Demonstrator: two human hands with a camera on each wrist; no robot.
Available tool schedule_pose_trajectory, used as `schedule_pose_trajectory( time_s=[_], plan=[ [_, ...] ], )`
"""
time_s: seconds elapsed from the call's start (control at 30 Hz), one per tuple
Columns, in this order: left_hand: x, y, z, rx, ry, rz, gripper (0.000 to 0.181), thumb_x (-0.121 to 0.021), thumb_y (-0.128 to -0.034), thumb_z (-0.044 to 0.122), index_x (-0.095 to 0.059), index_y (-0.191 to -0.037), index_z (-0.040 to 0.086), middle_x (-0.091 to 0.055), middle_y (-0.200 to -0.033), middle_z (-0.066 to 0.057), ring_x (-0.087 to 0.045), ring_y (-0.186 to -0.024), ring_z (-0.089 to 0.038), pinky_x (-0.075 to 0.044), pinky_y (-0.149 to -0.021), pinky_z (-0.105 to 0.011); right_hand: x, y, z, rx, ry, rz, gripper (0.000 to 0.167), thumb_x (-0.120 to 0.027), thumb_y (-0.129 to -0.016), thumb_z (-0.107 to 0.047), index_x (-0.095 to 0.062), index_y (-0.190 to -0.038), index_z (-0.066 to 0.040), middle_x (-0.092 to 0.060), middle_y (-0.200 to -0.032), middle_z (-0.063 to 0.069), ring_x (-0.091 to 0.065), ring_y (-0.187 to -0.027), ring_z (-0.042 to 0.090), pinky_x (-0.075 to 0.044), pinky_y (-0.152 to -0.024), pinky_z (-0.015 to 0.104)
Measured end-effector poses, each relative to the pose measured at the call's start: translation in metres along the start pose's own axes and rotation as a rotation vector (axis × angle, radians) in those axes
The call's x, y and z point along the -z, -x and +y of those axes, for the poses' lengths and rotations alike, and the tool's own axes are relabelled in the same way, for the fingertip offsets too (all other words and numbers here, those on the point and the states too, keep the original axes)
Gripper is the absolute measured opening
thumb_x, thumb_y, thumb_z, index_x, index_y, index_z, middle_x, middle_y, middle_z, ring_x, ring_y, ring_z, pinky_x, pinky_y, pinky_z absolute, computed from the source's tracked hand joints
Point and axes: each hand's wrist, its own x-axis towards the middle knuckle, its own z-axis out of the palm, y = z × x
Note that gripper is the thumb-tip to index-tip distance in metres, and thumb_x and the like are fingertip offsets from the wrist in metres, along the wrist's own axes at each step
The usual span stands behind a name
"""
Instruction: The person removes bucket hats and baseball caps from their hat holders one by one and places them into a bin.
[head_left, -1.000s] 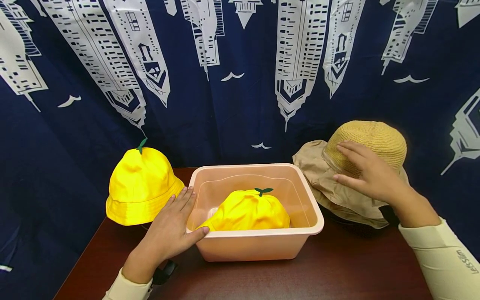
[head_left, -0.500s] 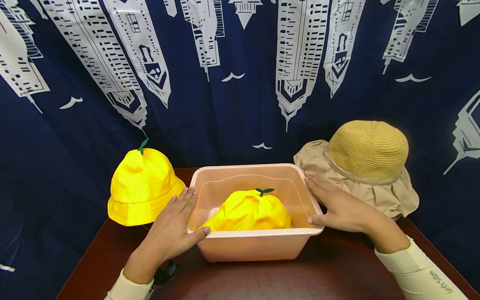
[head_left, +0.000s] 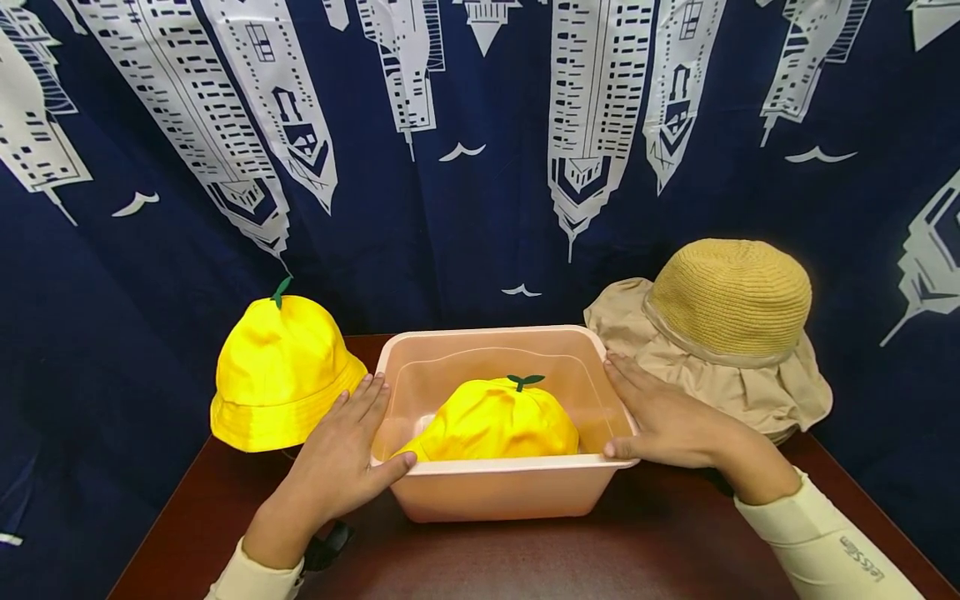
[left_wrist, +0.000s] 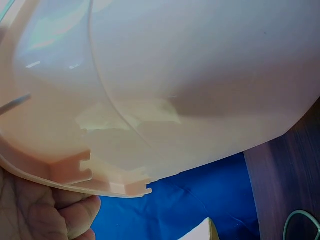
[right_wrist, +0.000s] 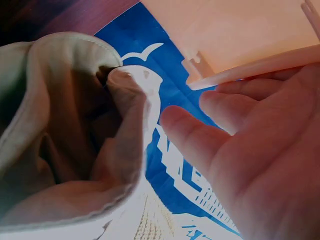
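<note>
Left hand (head_left: 330, 462) and right hand (head_left: 667, 421), fingers straight and gripping nothing, rest on the rim (head_left: 517, 467) of the tub (head_left: 502, 497), seemingly to steady it; a yellow hat (head_left: 495, 427) lies inside; a second hat (head_left: 279, 362) stands left of the tub, a straw hat (head_left: 735, 300) right; only the left wrist view shows tabs (left_wrist: 72, 170) under the rim.

The pink bin (head_left: 495, 497) has room behind the yellow hat (head_left: 498, 423) inside — outside, a straw hat (head_left: 737, 300) crowds the back right corner.
</note>
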Motion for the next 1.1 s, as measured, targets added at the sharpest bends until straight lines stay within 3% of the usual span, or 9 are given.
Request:
schedule_pose_trajectory(
  time_s=[0.17, 0.4, 0.57, 0.67, 0.77, 0.97, 1.1],
  plan=[
    [-0.001, 0.002, 0.0, 0.003, 0.004, 0.008, 0.091, -0.055, -0.0893, 0.064, -0.04, -0.149, -0.002, -0.034, -0.156, -0.015, -0.026, -0.147, -0.03, -0.023, -0.117, -0.053, 0.002, -0.002, -0.005, -0.029, -0.022, -0.036, 0.116, -0.066, -0.081, -0.068, -0.019, -0.154, 0.009, -0.011, -0.162, 0.026, -0.016, -0.147, 0.044, -0.024, -0.113, 0.062],
    [0.002, 0.001, -0.001, 0.005, -0.018, -0.012, 0.092, -0.054, -0.0893, 0.066, -0.039, -0.15, -0.002, -0.034, -0.157, -0.015, -0.025, -0.147, -0.03, -0.023, -0.117, -0.052, 0.003, -0.005, -0.009, -0.051, 0.066, -0.048, 0.115, -0.057, -0.083, -0.075, -0.02, -0.155, 0.006, -0.013, -0.162, 0.025, -0.013, -0.148, 0.042, -0.018, -0.113, 0.066],
    [0.012, -0.003, -0.002, -0.038, -0.08, -0.045, 0.092, -0.052, -0.0893, 0.068, -0.039, -0.151, 0.001, -0.031, -0.158, -0.014, -0.022, -0.148, -0.031, -0.022, -0.117, -0.054, 0.002, -0.004, -0.009, -0.053, 0.09, -0.041, 0.113, -0.055, -0.083, -0.076, -0.022, -0.154, 0.006, -0.015, -0.162, 0.024, -0.014, -0.148, 0.041, -0.017, -0.113, 0.067],
    [0.024, -0.01, -0.005, -0.073, -0.122, -0.03, 0.089, -0.053, -0.0893, 0.069, -0.041, -0.151, 0.005, -0.032, -0.158, -0.013, -0.02, -0.149, -0.033, -0.022, -0.116, -0.057, 0.002, -0.004, -0.009, -0.048, 0.088, -0.038, 0.112, -0.055, -0.084, -0.075, -0.022, -0.154, 0.006, -0.015, -0.162, 0.024, -0.014, -0.148, 0.042, -0.017, -0.113, 0.067],
    [0.043, -0.02, -0.014, -0.066, -0.136, -0.016, 0.085, -0.056, -0.0899, 0.065, -0.044, -0.15, 0.007, -0.032, -0.158, -0.014, -0.019, -0.149, -0.035, -0.021, -0.115, -0.06, 0.003, -0.003, -0.009, -0.036, 0.09, -0.03, 0.111, -0.055, -0.085, -0.073, -0.023, -0.154, 0.007, -0.016, -0.161, 0.025, -0.015, -0.147, 0.043, -0.019, -0.112, 0.067],
    [0.087, -0.046, -0.047, -0.023, -0.147, 0.032, 0.071, -0.059, -0.0954, 0.049, -0.046, -0.148, 0.003, -0.032, -0.158, -0.019, -0.021, -0.148, -0.038, -0.023, -0.114, -0.061, 0.004, -0.002, -0.01, -0.037, 0.09, -0.03, 0.111, -0.055, -0.085, -0.073, -0.022, -0.154, 0.007, -0.015, -0.161, 0.025, -0.015, -0.148, 0.042, -0.021, -0.112, 0.066],
    [0.106, -0.062, -0.068, 0.024, -0.181, 0.028, 0.068, -0.056, -0.0987, 0.046, -0.044, -0.148, 0.001, -0.03, -0.158, -0.02, -0.02, -0.148, -0.038, -0.018, -0.116, -0.059, 0.004, -0.002, -0.01, -0.036, 0.084, -0.026, 0.11, -0.057, -0.085, -0.071, -0.022, -0.154, 0.007, -0.015, -0.161, 0.025, -0.015, -0.148, 0.042, -0.021, -0.112, 0.065]
  ],
)
